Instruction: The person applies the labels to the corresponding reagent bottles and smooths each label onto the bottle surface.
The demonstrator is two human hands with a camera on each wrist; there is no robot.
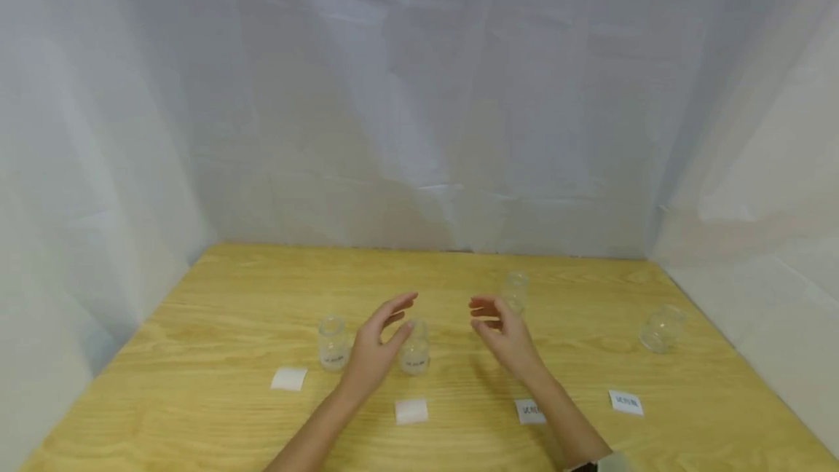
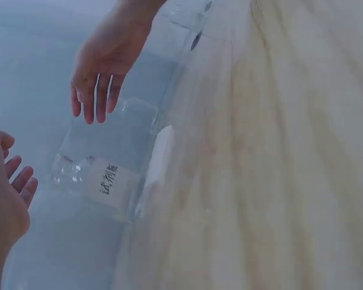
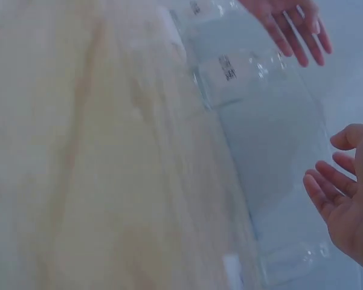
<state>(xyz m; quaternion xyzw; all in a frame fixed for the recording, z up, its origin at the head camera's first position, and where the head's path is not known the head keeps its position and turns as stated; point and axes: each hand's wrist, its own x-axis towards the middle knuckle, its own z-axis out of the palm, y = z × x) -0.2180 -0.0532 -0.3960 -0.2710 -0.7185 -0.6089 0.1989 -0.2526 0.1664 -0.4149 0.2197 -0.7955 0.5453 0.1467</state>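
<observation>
My left hand [image 1: 375, 344] hovers between two clear glass bottles, its fingers loosely bent and holding nothing. Its thumb overlaps the top of the middle bottle [image 1: 415, 357] in the head view. To its left stands another labelled bottle [image 1: 333, 348]. My right hand [image 1: 511, 341] is raised opposite, palm turned inward, with relaxed fingers and nothing in them. Behind it, a third glass bottle [image 1: 516, 288] stands farther back, partly hidden by the hand. In the left wrist view a handwritten label [image 2: 107, 181] shows on a bottle between the hands.
A glass vessel [image 1: 662, 328] lies tilted at the right side of the wooden table [image 1: 262, 297]. Along the front are two blank-looking white cards [image 1: 289, 379] and two written cards [image 1: 625, 403], one partly behind the right forearm. White sheeting [image 1: 419, 93] encloses the table.
</observation>
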